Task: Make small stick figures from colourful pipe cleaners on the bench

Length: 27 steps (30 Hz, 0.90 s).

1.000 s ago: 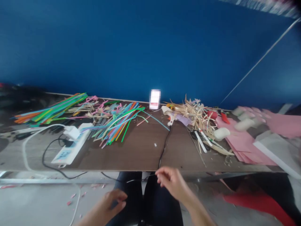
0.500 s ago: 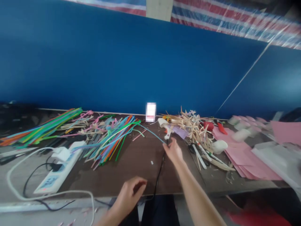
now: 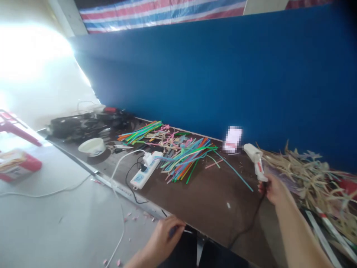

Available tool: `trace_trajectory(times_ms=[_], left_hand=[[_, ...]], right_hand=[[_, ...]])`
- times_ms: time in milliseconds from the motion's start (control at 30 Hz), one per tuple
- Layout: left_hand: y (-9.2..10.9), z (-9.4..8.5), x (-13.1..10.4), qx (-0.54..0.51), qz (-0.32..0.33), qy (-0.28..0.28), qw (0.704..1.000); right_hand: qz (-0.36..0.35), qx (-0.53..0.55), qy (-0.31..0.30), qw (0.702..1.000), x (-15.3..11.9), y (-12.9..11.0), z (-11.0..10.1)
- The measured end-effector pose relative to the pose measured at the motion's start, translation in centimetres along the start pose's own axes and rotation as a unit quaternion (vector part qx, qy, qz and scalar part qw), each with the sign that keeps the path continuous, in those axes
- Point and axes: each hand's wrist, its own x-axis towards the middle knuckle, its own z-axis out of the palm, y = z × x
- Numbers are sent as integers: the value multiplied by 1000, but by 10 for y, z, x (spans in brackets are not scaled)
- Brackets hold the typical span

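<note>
A white hot glue gun (image 3: 255, 159) is in my right hand (image 3: 272, 189), whose fingers are wrapped around its handle end. Its nozzle end points away toward the blue panel, and a dark cord (image 3: 255, 214) trails from the handle over the brown tabletop. My left hand (image 3: 167, 232) rests by the table's front edge, loosely curled with thumb and fingers near each other and nothing visible in it. Ahead of the left hand lies a fanned pile of coloured pipe cleaners (image 3: 186, 163). A single blue pipe cleaner (image 3: 237, 173) lies left of the glue gun.
A white power strip (image 3: 147, 171) with plugs sits left of the pile. Farther left are a white bowl (image 3: 92, 147) and dark bundled material (image 3: 89, 124). Raffia-like strips (image 3: 309, 171) are heaped at right. A blurred-out bright rectangle (image 3: 232, 139) stands against the blue panel (image 3: 195, 74).
The view has swung left, bringing the bowl and floor into sight. My right hand has a fuller grip on the glue gun, which is now turned. My left hand stays curled near the edge.
</note>
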Motion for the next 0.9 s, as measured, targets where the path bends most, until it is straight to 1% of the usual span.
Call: trace_trajectory(times_ms=[33, 67, 100, 133, 233, 300, 367, 400, 467, 533, 633, 700, 800, 900], left_hand=[[-3, -5, 2, 6, -9, 12, 1000], [-6, -9, 6, 13, -11, 19, 1000], [-8, -12, 9, 20, -8, 22, 1000], [-9, -14, 13, 27, 0, 23, 999], [-10, -17, 25, 41, 25, 24, 999], [-11, -14, 30, 42, 31, 31, 998], [-12, -10, 34, 34, 39, 28, 998], [-12, -7, 35, 26, 48, 22, 998], [-9, -3, 37, 1, 59, 11, 998], [-3, 1, 40, -34, 51, 18, 998], [15, 9, 53, -113, 19, 41, 993], [29, 17, 69, -186, 3, 39, 982], [51, 33, 100, -277, -15, 18, 961], [74, 50, 130, -345, 14, 0, 938]], right_hand=[[8, 23, -17, 1000, -12, -1, -4], [28, 86, -46, 995, -25, -1, -8], [43, 153, -77, 984, -41, 1, -12], [56, 199, -122, 971, -57, 5, -14], [85, 262, -229, 934, -103, 22, -15], [115, 282, -272, 913, -121, 34, -9], [135, 315, -286, 895, -127, 42, -2], [137, 327, -286, 890, -125, 44, 1], [133, 333, -272, 893, -120, 46, 4], [110, 312, -245, 911, -116, 48, 6], [47, 251, -203, 945, -121, 53, 8], [16, 204, -184, 961, -129, 58, 9], [2, 145, -166, 975, -142, 62, 8], [-5, 104, -150, 983, -152, 63, 4]])
